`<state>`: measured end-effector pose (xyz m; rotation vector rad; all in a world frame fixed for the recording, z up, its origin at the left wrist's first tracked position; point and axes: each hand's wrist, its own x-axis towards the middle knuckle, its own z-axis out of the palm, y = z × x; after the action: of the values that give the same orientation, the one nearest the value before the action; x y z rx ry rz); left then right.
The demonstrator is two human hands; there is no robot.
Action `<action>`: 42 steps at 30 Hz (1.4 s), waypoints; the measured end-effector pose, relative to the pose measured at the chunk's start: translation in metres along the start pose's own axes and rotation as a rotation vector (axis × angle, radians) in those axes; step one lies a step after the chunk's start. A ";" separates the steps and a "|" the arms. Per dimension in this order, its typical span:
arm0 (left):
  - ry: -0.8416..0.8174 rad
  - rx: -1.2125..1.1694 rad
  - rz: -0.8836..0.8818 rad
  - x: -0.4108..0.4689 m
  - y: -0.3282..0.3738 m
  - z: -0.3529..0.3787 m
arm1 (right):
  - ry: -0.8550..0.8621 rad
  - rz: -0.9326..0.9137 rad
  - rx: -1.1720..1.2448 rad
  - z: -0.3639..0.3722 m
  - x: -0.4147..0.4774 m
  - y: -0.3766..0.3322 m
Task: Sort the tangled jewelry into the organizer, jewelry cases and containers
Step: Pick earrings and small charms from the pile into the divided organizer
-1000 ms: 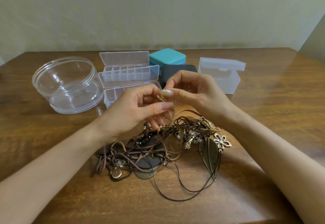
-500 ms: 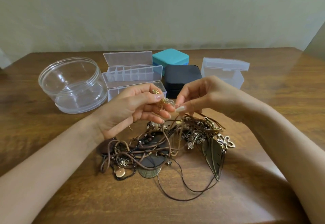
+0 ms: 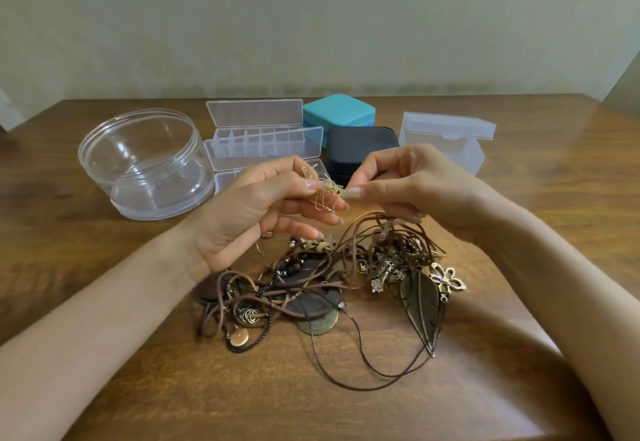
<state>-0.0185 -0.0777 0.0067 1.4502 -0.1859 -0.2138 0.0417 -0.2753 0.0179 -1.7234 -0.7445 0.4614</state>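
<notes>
A tangled pile of jewelry, brown cords, charms and a bronze leaf pendant, lies on the wooden table in front of me. Above it my left hand pinches a small knot of thin gold chain between thumb and fingers. My right hand grips the same gold chain from the right with its fingertips. Behind the hands stand an open clear compartment organizer, a second clear organizer partly hidden, a teal jewelry case, a black jewelry case, a frosted lidded box and a round clear container.
A pale wall runs behind the table's far edge. Bare wood shows at the left, right and near side of the pile. A loose brown cord loop trails toward me.
Both hands have dropped a little and drawn apart, then closed in again on the gold chain. The view has shifted slightly left, so the containers sit further right.
</notes>
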 end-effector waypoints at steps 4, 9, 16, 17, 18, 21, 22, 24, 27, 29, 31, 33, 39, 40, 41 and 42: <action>-0.008 -0.037 -0.015 -0.001 0.002 0.001 | 0.015 -0.079 -0.018 0.005 0.000 -0.002; -0.089 -0.016 -0.072 -0.003 0.004 0.002 | 0.111 -0.116 -0.015 0.012 0.001 0.003; -0.052 0.136 -0.079 -0.001 -0.002 0.008 | 0.008 -0.135 0.062 0.014 0.003 0.009; -0.043 0.145 -0.071 -0.001 -0.002 0.008 | 0.013 -0.143 0.079 0.014 0.004 0.009; -0.031 0.157 -0.062 -0.001 -0.001 0.007 | 0.024 -0.150 0.103 0.014 0.004 0.009; 0.021 0.192 -0.037 -0.001 0.000 0.007 | 0.058 -0.130 0.190 0.010 0.005 0.009; 0.040 0.197 -0.026 -0.001 0.000 0.006 | 0.053 -0.115 0.218 0.008 0.005 0.009; 0.072 0.178 0.012 -0.001 0.002 0.005 | 0.011 -0.092 0.289 0.004 0.005 0.008; 0.099 0.005 0.075 -0.001 0.005 0.003 | -0.068 -0.077 0.368 0.004 0.004 0.007; 0.086 -0.133 0.116 0.000 0.007 0.000 | -0.100 -0.072 0.370 0.003 0.004 0.007; 0.066 -0.224 0.137 0.000 0.009 -0.002 | -0.139 -0.058 0.363 0.002 0.004 0.008; 0.086 -0.245 0.130 0.000 0.011 -0.004 | -0.153 -0.027 0.377 0.001 0.005 0.010; 0.201 -0.081 0.036 -0.001 0.010 -0.001 | -0.082 0.002 0.408 0.000 0.006 0.011; 0.227 -0.060 0.020 -0.001 0.009 -0.001 | -0.058 -0.009 0.417 0.000 0.006 0.011; 0.253 -0.040 0.005 0.000 0.009 -0.002 | -0.024 -0.023 0.431 -0.001 0.006 0.010; 0.277 -0.017 -0.009 0.000 0.010 -0.004 | 0.015 -0.042 0.446 -0.003 0.007 0.010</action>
<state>-0.0176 -0.0730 0.0161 1.4477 0.0474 -0.0203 0.0507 -0.2742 0.0091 -1.2907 -0.6110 0.5395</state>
